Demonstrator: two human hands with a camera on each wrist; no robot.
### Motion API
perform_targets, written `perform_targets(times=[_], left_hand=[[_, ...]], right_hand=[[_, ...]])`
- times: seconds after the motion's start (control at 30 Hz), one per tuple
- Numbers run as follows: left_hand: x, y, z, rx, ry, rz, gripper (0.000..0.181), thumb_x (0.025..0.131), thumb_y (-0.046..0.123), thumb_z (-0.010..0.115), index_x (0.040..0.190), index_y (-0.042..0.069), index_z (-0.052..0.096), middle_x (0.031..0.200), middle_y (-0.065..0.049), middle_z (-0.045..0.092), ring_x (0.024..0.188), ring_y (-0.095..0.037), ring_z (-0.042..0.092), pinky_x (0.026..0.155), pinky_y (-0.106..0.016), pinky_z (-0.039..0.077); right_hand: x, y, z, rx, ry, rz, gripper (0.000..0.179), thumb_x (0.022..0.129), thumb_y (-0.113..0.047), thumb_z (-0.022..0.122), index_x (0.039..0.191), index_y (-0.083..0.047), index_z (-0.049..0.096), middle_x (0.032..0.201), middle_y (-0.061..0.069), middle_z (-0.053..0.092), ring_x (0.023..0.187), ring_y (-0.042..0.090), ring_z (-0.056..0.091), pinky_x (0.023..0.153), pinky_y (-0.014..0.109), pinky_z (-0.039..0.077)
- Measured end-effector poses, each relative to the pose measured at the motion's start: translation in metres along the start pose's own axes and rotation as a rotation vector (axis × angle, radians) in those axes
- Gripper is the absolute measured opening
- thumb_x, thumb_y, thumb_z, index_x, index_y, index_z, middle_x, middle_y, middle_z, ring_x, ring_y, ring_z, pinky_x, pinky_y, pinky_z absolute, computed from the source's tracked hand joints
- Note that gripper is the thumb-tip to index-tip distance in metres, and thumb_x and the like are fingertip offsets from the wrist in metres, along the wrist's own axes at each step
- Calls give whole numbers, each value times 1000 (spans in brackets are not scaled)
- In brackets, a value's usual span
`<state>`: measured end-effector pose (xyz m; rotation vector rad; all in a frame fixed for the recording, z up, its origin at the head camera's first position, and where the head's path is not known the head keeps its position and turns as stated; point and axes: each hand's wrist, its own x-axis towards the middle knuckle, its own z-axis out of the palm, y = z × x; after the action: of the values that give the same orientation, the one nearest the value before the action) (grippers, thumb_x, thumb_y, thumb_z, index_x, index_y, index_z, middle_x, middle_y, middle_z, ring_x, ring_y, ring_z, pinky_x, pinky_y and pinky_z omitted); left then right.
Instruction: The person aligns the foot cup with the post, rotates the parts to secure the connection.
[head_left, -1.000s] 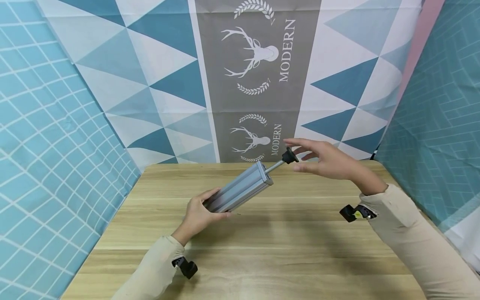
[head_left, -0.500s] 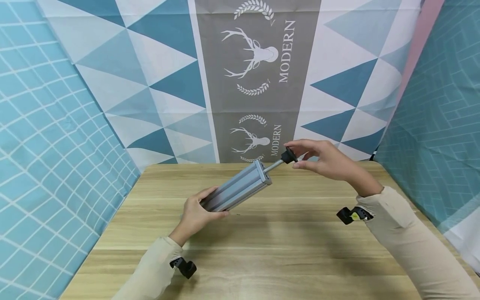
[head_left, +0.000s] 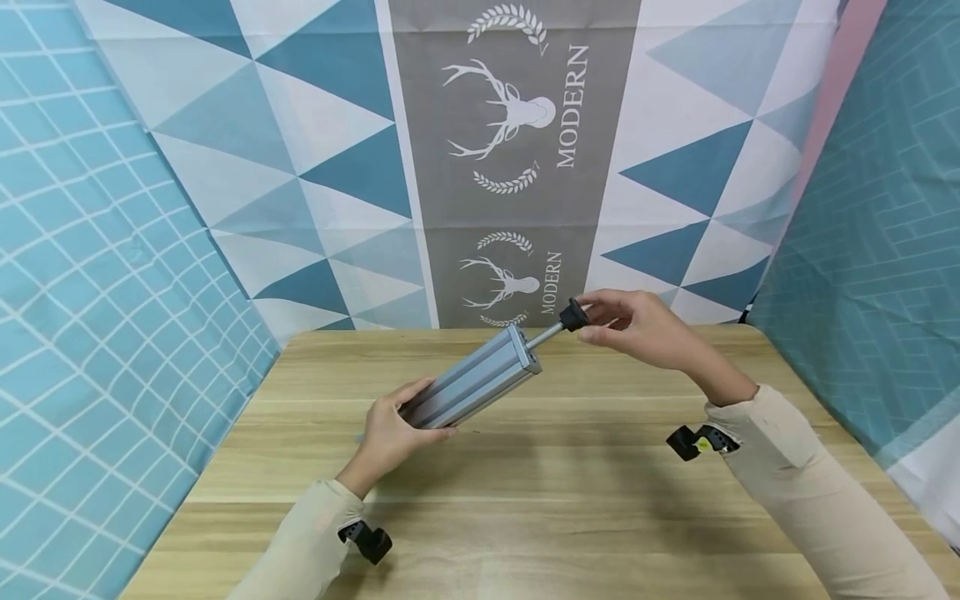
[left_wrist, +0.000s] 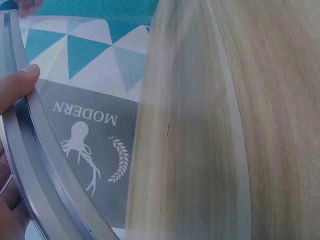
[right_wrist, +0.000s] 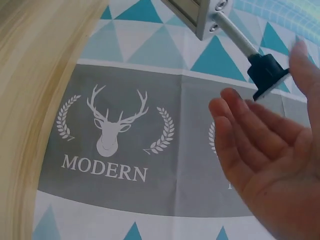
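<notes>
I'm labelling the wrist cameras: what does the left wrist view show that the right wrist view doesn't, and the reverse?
Only the left wrist view shows the left hand, gripping the metal bar. Only the right wrist view shows the threaded rod between the bar and the black foot. Both share the bar, wooden tabletop, deer-print backdrop and right hand, though the left one catches just fingers.

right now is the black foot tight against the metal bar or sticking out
Sticking out: in the head view, bare rod shows between the black foot and the metal bar.
</notes>
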<state>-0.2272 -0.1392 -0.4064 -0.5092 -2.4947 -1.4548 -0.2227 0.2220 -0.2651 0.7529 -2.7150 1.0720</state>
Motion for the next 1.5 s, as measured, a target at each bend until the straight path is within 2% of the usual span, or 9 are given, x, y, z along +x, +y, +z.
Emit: perform_targets(times=[0.13,0.23,0.5,0.67,0.77,0.9,1.03,1.2,1.5], left_hand=[[0,1,-1,-4,2,-6,77,57,30,93,127,19,64,129,-4,61,113,-24,59,88,-45,47],[0,1,-1,3,3,1,76,58,30,93,127,19,64,129,-4,61,112,-24,59,88,-45,47],[0,2,-1,-7,1,9,76,58,29,93,127,19,64,129,-5,61,110,-25,60,87,-46,48],[-1,1,-1,-6,3,7,75,58,28,93,127,20,64,129,-5,61,110,-25,60,87,-46,47],[-1,-1,-1,-8,3,0,76,58,29,93,127,19,64,129,-6,61,111,-25,59,88,-46,47],[-1,-1,-1,-5,12,-21,77,57,29,94,127,19,64,130,-5,61,112,-25,59,89,-45,47],[-1,-1,-2,1,15,-26,77,57,29,94,127,19,64,129,-5,61,111,-25,59,88,-45,47],[-2,0,-1,-5,1,-20,76,58,30,93,127,19,64,129,-7,61,111,-26,59,88,-46,47],[-2,1,0,6,14,-23,77,56,31,94,127,19,64,128,-6,62,111,-26,60,88,-46,47]], right_hand=[[1,4,-2,62,-38,-92,59,88,-12,70,143,-11,46,128,12,58,110,24,60,87,39,51],[2,6,-2,96,-42,-103,56,88,-9,69,140,-13,50,123,10,61,108,22,62,85,33,51],[1,2,7,159,54,107,30,91,-26,68,111,-5,65,89,10,69,79,16,64,69,30,50],[0,-4,14,79,118,151,31,91,-41,64,91,-9,67,77,4,68,73,20,61,62,34,45],[-2,-4,10,87,51,131,33,92,-35,64,111,-7,66,92,9,69,82,23,65,70,37,51],[-2,4,3,195,-77,39,60,91,-17,67,145,-11,41,132,17,54,107,30,63,86,41,51],[-1,11,2,264,-112,-57,67,90,-10,67,149,-16,37,146,13,42,117,31,57,87,35,51],[1,13,3,313,-87,-84,58,89,-3,66,143,-11,47,130,14,57,109,25,62,82,30,53],[2,5,14,216,70,113,29,91,-28,67,106,-3,62,91,11,70,83,14,67,74,28,52]])
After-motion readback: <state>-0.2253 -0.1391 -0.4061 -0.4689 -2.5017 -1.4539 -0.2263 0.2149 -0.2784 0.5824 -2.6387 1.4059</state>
